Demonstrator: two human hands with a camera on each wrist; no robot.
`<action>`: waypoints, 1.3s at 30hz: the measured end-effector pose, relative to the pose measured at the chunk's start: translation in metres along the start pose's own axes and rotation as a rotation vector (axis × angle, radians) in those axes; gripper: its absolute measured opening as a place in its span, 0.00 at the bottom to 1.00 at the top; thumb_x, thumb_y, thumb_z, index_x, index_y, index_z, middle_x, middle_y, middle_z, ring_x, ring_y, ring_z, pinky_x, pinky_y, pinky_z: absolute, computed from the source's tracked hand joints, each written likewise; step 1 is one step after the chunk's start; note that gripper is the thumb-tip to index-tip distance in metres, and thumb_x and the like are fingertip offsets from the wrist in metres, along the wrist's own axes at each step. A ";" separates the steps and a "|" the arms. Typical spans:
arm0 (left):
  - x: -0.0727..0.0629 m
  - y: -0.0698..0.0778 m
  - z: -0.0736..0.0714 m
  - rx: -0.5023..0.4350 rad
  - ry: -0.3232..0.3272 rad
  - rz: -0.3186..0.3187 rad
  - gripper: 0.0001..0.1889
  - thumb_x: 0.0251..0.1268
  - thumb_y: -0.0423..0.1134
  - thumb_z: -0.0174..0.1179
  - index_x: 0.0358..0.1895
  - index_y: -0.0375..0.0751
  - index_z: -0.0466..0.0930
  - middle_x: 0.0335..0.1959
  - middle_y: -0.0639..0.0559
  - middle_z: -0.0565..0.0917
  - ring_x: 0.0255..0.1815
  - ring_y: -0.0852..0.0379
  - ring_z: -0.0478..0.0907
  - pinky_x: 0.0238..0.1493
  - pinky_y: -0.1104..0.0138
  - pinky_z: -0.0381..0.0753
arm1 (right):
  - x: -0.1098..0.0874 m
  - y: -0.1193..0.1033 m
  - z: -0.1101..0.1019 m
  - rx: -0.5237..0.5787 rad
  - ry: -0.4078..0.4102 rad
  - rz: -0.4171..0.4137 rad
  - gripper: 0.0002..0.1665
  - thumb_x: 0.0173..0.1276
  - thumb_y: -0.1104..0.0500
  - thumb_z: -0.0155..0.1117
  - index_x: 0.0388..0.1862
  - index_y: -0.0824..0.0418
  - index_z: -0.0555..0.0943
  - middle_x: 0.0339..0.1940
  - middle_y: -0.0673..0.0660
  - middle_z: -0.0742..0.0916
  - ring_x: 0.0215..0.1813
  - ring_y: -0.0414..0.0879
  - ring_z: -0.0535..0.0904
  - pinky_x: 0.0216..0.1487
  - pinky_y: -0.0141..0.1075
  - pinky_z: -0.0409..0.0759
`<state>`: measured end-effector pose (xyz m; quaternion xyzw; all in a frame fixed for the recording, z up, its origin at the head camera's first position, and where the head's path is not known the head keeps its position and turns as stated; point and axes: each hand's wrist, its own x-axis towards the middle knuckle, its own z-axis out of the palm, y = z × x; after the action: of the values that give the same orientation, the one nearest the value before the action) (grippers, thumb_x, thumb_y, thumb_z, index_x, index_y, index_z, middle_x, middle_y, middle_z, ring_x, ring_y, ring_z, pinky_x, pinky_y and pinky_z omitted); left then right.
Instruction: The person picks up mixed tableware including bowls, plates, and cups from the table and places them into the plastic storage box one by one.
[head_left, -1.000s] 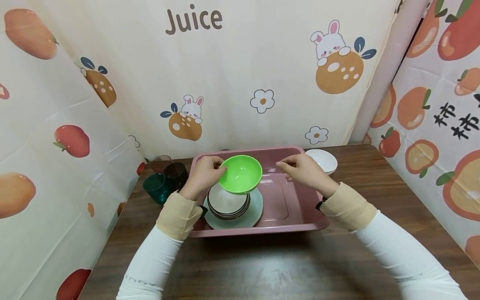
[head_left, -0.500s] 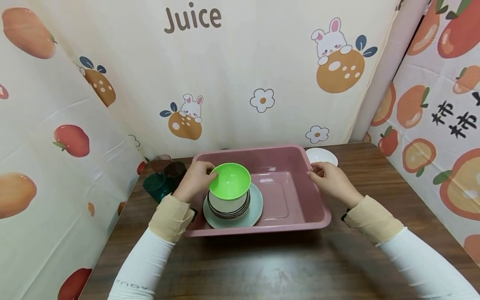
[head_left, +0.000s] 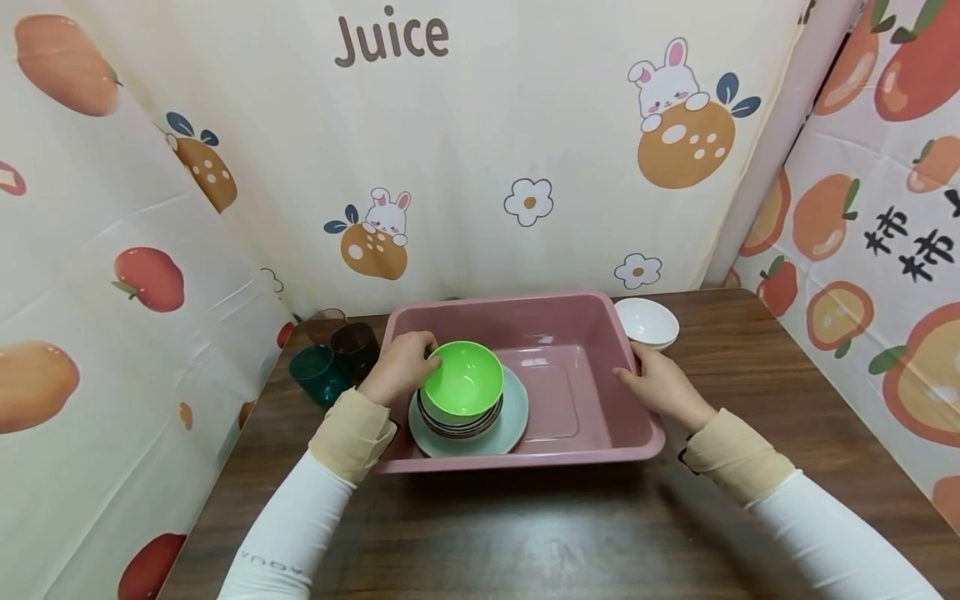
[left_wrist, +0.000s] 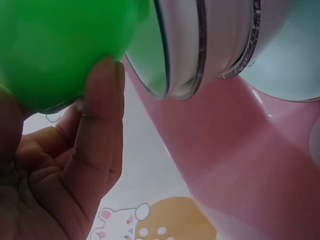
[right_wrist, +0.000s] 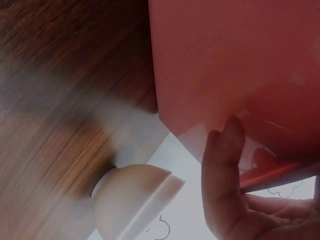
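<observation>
A bright green bowl (head_left: 465, 379) is pinched at its left rim by my left hand (head_left: 402, 364). It sits low over a stack of white dark-rimmed bowls (head_left: 459, 430), partly hiding them. In the left wrist view the green bowl (left_wrist: 60, 55) is tilted beside the rims of the stacked bowls (left_wrist: 185, 50). Under the stack lies a pale blue-green plate (head_left: 516, 408), inside the left part of a pink basin (head_left: 525, 459). On the basin's right rim my right hand (head_left: 666, 387) grips, fingers outside the wall in the right wrist view.
Two nested white bowls (head_left: 647, 323) stand behind the basin's right side. At its left are a teal cup (head_left: 318, 377), a dark brown cup (head_left: 356, 350) and a clear cup (head_left: 322, 325). Printed curtains (head_left: 480, 150) bound the wooden table (head_left: 487, 533).
The green bowl has moved left and down onto the stack with my left hand. My right hand has moved away from it, rightward to the basin's right rim.
</observation>
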<state>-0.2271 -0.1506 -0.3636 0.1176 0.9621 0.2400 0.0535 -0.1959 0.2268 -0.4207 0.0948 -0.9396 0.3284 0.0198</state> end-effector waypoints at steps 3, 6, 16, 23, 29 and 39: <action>0.001 0.001 0.002 -0.001 -0.012 -0.020 0.04 0.66 0.35 0.59 0.34 0.38 0.78 0.26 0.48 0.76 0.28 0.54 0.72 0.28 0.68 0.71 | 0.000 0.000 0.002 -0.010 0.021 0.002 0.28 0.69 0.61 0.58 0.65 0.73 0.69 0.45 0.70 0.85 0.42 0.57 0.82 0.44 0.51 0.79; 0.003 -0.001 0.003 -0.003 -0.031 -0.027 0.04 0.66 0.35 0.59 0.35 0.39 0.79 0.26 0.48 0.75 0.28 0.54 0.72 0.28 0.68 0.71 | -0.001 -0.001 0.004 -0.007 0.038 0.005 0.28 0.69 0.62 0.57 0.65 0.73 0.69 0.45 0.71 0.85 0.42 0.57 0.82 0.45 0.53 0.79; 0.007 -0.006 0.004 -0.013 -0.048 -0.018 0.04 0.66 0.35 0.60 0.33 0.39 0.80 0.26 0.49 0.77 0.29 0.54 0.72 0.29 0.68 0.70 | -0.002 -0.001 0.007 0.010 0.060 0.014 0.29 0.69 0.63 0.54 0.66 0.75 0.67 0.48 0.73 0.83 0.44 0.60 0.82 0.46 0.54 0.79; 0.007 -0.005 0.005 0.004 -0.016 0.007 0.04 0.65 0.35 0.62 0.32 0.39 0.82 0.27 0.49 0.79 0.28 0.55 0.73 0.29 0.68 0.71 | -0.003 -0.001 0.008 0.004 0.071 0.014 0.28 0.69 0.63 0.54 0.65 0.75 0.68 0.46 0.72 0.84 0.43 0.59 0.82 0.46 0.54 0.78; 0.007 -0.004 0.003 0.022 0.002 0.011 0.05 0.65 0.35 0.61 0.36 0.38 0.84 0.32 0.48 0.83 0.30 0.55 0.75 0.30 0.68 0.73 | -0.002 0.000 0.008 0.019 0.077 0.016 0.27 0.69 0.64 0.54 0.65 0.73 0.69 0.45 0.71 0.84 0.43 0.58 0.82 0.46 0.53 0.79; 0.012 -0.003 0.008 0.040 0.040 0.012 0.07 0.63 0.36 0.64 0.38 0.38 0.88 0.35 0.47 0.87 0.32 0.55 0.78 0.33 0.67 0.78 | -0.003 0.001 0.009 0.022 0.071 0.029 0.28 0.70 0.63 0.53 0.67 0.73 0.68 0.47 0.72 0.84 0.44 0.59 0.82 0.46 0.53 0.79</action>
<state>-0.2381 -0.1464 -0.3720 0.1196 0.9669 0.2234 0.0305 -0.1932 0.2224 -0.4285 0.0698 -0.9358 0.3423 0.0474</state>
